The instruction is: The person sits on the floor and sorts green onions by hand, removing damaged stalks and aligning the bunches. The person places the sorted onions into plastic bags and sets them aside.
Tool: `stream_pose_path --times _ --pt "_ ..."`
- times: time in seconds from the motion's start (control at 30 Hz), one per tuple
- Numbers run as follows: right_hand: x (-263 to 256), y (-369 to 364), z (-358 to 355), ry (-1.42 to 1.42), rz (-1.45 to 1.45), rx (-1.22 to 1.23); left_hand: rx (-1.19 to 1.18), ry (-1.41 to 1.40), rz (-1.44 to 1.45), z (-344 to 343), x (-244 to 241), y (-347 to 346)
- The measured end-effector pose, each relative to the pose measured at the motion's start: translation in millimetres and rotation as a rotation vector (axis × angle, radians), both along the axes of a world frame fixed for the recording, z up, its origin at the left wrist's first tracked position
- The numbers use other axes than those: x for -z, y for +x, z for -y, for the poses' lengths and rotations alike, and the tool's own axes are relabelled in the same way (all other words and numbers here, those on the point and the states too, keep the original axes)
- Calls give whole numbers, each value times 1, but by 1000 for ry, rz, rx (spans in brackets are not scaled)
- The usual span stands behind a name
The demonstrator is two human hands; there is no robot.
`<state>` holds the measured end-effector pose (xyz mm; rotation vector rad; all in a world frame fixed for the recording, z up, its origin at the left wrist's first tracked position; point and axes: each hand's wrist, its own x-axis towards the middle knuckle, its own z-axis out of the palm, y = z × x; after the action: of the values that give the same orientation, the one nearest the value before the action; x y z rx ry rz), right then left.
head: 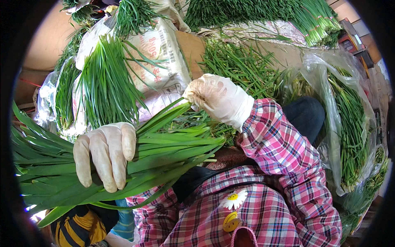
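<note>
In the head view my left hand (106, 156), in a pale thin glove, is wrapped around a thick bunch of Chinese chives (166, 151). The long flat leaves fan out to the left, and the narrower stem ends point right. The palm is hidden; the fingers curl over the top of the leaves. My right hand (220, 98), also in a pale glove with brown-stained fingertips, is bent above the stem ends. Its fingertips close on a few chive strands (169, 115) that angle up from the bunch. A plaid sleeve covers my right forearm.
Loose chives (243, 69) lie beyond my right hand. A chive bunch (106, 83) rests against a printed woven sack (154, 58). Banded bunches (318, 27) are stacked at the far right. An open clear plastic bag (342, 123) of chives stands at right. Another person's striped clothing (78, 227) shows lower left.
</note>
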<state>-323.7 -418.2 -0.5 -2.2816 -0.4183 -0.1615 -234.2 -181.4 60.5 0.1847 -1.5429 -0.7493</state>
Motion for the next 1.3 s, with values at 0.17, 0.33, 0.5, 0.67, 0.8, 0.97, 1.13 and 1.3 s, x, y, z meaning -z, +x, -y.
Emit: stream_pose_path --times 0.17,0.33,0.5,0.67,0.8,0.97,1.13,1.3 --pt "4 7 10 -222 91 -12 -68 80 -23 -3 1 -2" --pt "16 10 13 -347 166 47 -161 74 -130 -2 10 -4" --pt "24 10 17 -301 179 130 -160 75 -128 3 20 2" --pt "26 14 17 -284 145 193 -267 101 -209 2 25 -2" --pt "26 16 19 -311 188 267 -333 106 -256 3 28 -2" --pt "26 19 29 -299 196 306 -325 84 -192 6 33 1" --pt "32 21 47 -344 68 363 -347 80 -357 -4 33 -4" --pt "42 19 85 -372 -19 380 -403 125 -294 -12 25 -6"
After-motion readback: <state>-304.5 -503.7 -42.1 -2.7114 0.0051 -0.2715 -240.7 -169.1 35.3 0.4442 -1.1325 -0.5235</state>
